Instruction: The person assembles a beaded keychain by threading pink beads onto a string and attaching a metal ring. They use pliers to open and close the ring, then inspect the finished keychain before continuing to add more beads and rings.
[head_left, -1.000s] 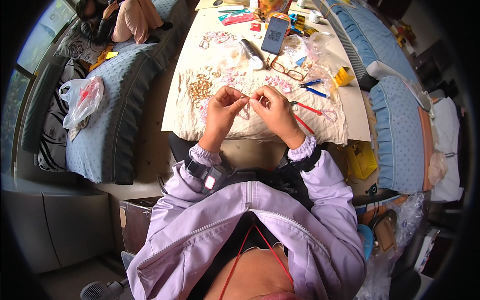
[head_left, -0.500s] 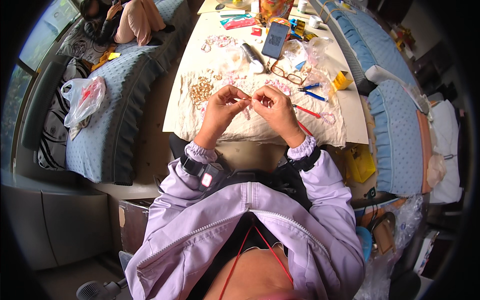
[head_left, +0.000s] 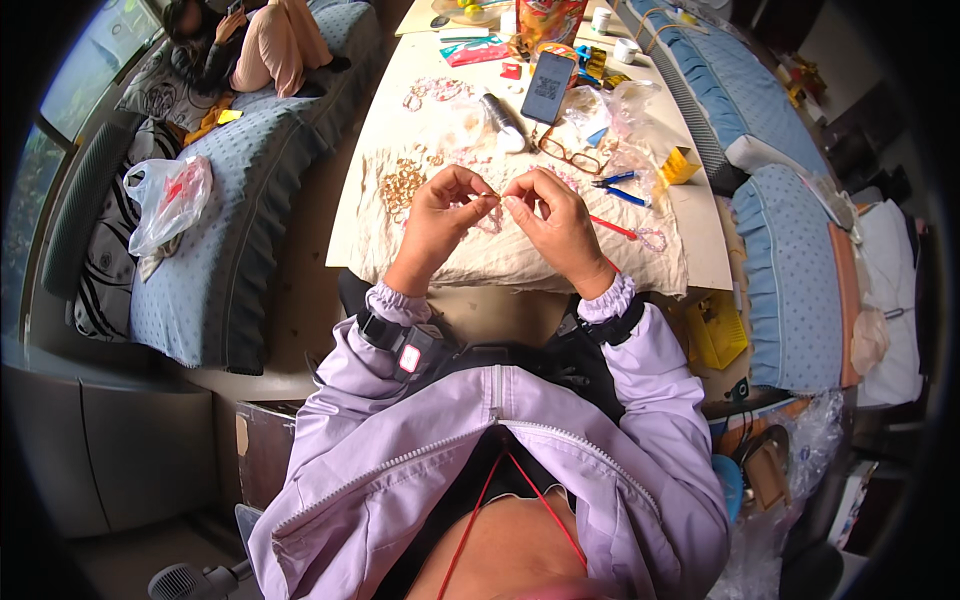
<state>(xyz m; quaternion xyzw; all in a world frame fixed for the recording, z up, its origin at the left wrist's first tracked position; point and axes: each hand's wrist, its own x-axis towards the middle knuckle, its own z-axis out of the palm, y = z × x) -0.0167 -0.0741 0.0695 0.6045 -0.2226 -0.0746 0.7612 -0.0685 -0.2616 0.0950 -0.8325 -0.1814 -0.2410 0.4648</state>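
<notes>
2 curled hands, left hand and right hand, pinch a tiny item together.

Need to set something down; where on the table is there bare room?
Bare tabletop shows left of the farthest pink beads; bare cloth lies near its front edge, between the left hand and right hand. It is crowded around the phone, glasses and plastic bags.

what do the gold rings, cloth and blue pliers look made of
Gold rings: probably shiny metal or plated plastic, from their bright glints. Cloth: likely cotton or linen, matte and wrinkled. Blue pliers: seemingly plastic-coated handles, evenly coloured; dark head probably metal.
</notes>
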